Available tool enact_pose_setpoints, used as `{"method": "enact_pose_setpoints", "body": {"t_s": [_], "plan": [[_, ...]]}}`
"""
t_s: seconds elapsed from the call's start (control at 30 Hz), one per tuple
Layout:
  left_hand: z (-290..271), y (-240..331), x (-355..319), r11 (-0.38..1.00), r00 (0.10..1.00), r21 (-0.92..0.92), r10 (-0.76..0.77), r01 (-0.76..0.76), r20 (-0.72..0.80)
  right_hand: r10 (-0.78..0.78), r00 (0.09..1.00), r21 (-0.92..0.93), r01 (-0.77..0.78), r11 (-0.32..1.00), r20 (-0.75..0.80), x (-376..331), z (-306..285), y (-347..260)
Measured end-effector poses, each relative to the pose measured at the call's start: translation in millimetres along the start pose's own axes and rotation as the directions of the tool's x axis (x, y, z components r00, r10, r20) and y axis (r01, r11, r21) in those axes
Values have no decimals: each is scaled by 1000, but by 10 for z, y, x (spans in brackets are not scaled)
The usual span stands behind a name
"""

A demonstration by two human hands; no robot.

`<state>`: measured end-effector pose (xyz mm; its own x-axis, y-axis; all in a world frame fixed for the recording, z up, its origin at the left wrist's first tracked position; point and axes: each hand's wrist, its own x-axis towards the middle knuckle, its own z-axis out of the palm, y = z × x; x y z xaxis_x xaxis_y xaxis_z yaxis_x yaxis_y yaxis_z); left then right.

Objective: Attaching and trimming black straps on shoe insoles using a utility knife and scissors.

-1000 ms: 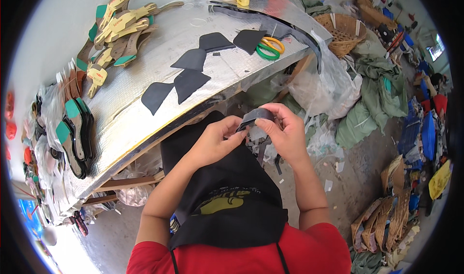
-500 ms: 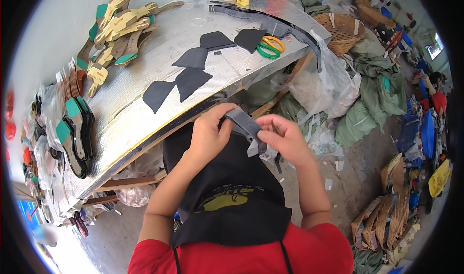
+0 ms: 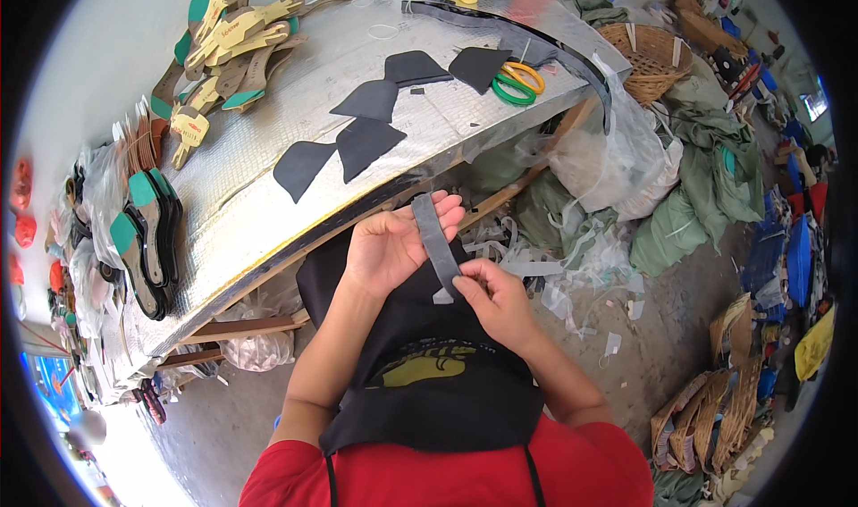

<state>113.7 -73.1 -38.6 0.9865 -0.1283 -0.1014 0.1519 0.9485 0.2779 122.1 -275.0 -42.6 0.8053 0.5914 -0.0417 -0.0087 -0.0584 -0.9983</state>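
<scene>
A dark grey curved strip (image 3: 435, 242), apparently of sheet material, lies slantwise over my lap. Its lower end is pinched between the thumb and fingers of my right hand (image 3: 494, 300). My left hand (image 3: 391, 246) is turned palm up with its fingers stretched out, and the strip's upper part rests across them without being gripped. A small pale scrap (image 3: 442, 297) shows at the strip's lower end. Below both hands spreads a black apron (image 3: 375, 337). On the bench beyond them are several black cut pieces (image 3: 365, 101), lying flat in a loose chain.
The foil-covered bench (image 3: 241, 226) runs along my left and front. Scissors with green and orange handles (image 3: 517, 84) lie near its right end. Stacked insole-shaped pieces (image 3: 152, 230) and a pile of cream ones (image 3: 237, 38) sit leftward. A wicker basket (image 3: 657, 80) and green sacks (image 3: 679, 226) are right.
My left hand has turned palm up and opened out beneath the strip. My right hand has moved down and slightly left, still pinching the strip, which now hangs straighter.
</scene>
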Motion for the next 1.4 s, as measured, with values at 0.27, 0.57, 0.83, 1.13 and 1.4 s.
{"method": "enact_pose_setpoints", "body": {"t_s": [0.27,0.57,0.83,1.13,1.4], "plan": [[-436,103,423,976,968,-198,35,-86,-247,-32,969,166,-10,986,243,-487,-903,-12],[-440,-359,295,943,956,-255,149,-214,-252,-289,708,449,656,606,-645,-1297,-2699,168],[-121,-544,-321,966,980,-247,119,-77,158,362,499,572,372,731,-787,-1277,-2868,1112],[6,-189,-994,871,881,137,473,-472,30,572,329,447,-385,808,-751,-943,-2612,2718],[60,392,-1223,399,478,599,878,-695,-31,75,709,-577,-626,524,-701,-625,-2443,2837]]}}
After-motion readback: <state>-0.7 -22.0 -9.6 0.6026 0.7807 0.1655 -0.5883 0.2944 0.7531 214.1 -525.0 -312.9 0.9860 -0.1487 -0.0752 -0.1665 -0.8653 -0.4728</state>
